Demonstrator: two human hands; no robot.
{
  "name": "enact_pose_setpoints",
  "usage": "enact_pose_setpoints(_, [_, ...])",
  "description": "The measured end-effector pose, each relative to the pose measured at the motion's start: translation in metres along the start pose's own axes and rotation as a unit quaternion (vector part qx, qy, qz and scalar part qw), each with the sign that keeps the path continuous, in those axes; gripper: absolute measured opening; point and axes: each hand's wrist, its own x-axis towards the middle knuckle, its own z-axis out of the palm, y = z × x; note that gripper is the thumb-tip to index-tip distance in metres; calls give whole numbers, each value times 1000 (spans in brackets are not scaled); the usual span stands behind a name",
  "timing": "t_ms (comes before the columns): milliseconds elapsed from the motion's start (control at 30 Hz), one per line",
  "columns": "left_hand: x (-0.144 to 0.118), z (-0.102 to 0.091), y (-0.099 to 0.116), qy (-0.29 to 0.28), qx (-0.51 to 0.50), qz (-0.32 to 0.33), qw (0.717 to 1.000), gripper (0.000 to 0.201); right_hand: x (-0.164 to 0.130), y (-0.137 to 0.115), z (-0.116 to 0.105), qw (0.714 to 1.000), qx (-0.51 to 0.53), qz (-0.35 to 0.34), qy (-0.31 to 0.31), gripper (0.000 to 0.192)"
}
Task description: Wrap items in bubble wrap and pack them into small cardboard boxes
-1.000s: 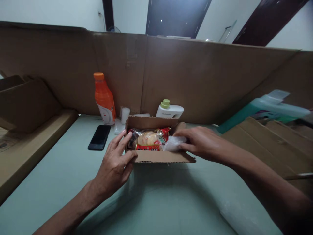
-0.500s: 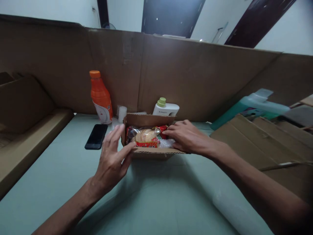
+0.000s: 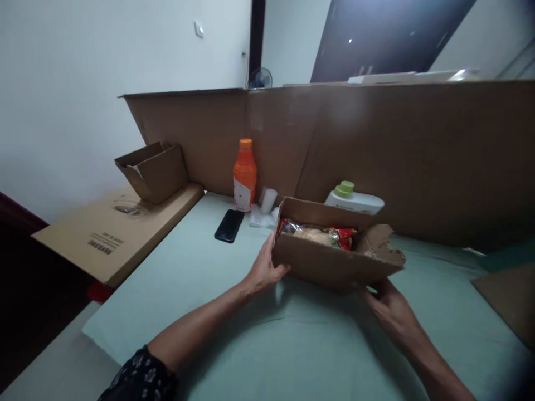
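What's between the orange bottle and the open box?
Head view: a small white cup and crumpled clear plastic sit between orange bottle and box.

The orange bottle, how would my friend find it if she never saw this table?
Look along the tall cardboard wall behind the pale green table. Near its fold stands the orange bottle, upright, beyond the black phone and left of the small white cup. It is the only bright orange thing, with an orange cap.
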Motion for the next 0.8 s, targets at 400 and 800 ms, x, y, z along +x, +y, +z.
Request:
enact_pose_setpoints(400, [-183,-69,12,160,45,-120,979,68,-79,-81,58,976,144,-44,-159,44])
enact_pose_setpoints(800, [-117,-90,4,2,49,-59,997,61,-196,-52,37,991,-52,-104,-74,35])
